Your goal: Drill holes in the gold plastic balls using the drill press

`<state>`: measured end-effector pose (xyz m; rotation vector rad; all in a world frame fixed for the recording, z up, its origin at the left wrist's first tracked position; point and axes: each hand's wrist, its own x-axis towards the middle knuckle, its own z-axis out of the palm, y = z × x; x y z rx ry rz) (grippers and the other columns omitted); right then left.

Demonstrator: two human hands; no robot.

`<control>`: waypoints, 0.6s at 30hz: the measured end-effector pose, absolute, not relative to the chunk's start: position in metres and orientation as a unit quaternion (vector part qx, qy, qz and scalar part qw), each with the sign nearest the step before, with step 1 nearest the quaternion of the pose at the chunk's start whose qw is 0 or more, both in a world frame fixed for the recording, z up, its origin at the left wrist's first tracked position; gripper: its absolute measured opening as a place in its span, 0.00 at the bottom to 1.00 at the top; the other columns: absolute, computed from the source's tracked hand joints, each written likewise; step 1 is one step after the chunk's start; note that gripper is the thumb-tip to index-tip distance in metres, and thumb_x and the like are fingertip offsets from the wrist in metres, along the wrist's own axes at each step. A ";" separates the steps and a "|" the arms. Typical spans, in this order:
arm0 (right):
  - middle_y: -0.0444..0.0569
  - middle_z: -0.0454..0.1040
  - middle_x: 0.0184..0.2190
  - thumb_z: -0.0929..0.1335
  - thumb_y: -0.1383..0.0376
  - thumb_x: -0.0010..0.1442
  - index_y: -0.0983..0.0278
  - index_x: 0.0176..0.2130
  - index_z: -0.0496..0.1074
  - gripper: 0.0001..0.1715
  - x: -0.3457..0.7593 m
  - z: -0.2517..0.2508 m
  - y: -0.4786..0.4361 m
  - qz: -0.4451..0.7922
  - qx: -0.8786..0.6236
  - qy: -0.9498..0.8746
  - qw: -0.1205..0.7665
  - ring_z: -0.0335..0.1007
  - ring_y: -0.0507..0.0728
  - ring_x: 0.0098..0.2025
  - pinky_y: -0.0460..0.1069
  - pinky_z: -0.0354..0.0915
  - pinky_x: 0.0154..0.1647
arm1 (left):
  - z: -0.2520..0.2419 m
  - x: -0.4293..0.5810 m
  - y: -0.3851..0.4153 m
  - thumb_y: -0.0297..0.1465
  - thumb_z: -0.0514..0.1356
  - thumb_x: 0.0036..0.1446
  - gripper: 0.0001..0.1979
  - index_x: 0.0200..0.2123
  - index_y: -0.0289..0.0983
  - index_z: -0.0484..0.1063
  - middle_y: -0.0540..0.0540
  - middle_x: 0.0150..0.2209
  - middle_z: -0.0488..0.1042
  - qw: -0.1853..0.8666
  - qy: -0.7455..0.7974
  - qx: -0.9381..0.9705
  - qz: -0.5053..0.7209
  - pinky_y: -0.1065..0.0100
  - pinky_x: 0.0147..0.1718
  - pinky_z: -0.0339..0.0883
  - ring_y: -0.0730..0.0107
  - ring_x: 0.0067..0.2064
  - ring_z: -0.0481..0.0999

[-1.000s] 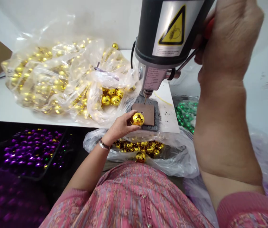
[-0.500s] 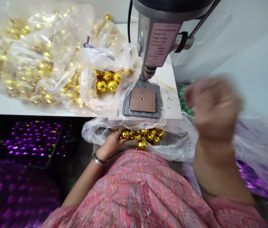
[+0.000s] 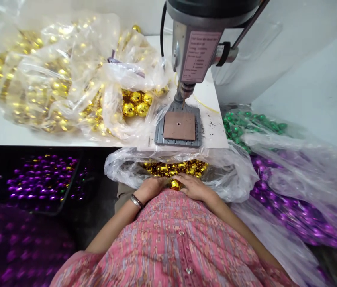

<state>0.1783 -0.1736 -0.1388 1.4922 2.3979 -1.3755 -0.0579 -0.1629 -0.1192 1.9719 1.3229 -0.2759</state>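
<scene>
A single gold faceted ball (image 3: 175, 184) rests at the near edge of an open clear bag (image 3: 231, 175), close against the pink shirt. My right hand (image 3: 192, 186) lies over the ball's right side with its fingers spread. On the ball's left is my left hand (image 3: 154, 187), its fingertips partly hidden and too small to read. Behind both hands, more gold balls (image 3: 183, 165) fill the bag. Above the bag, on the white table, stands a bench drill (image 3: 200, 56) with a brown square plate (image 3: 179, 125) on its base.
A large plastic bag of gold balls (image 3: 57, 85) covers the table's left part. Purple balls (image 3: 43, 175) lie in a dark tray at lower left. Green balls (image 3: 255, 121) and bagged purple balls (image 3: 296, 215) are at the right. Dark shavings lie beside the drill base.
My right hand has come down from the right, beside the drill, to the loose ball at the bag's edge. My left hand has moved slightly right and nearer the shirt.
</scene>
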 end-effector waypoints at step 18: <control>0.53 0.74 0.60 0.74 0.51 0.50 0.54 0.58 0.74 0.36 0.154 -0.164 -0.168 -0.536 0.442 0.718 -0.044 0.70 0.64 0.62 0.60 0.62 0.70 | -0.153 -0.063 -0.159 0.32 0.50 0.66 0.22 0.55 0.36 0.78 0.39 0.54 0.80 0.442 0.540 0.709 -0.100 0.63 0.53 0.70 0.58 0.53 0.79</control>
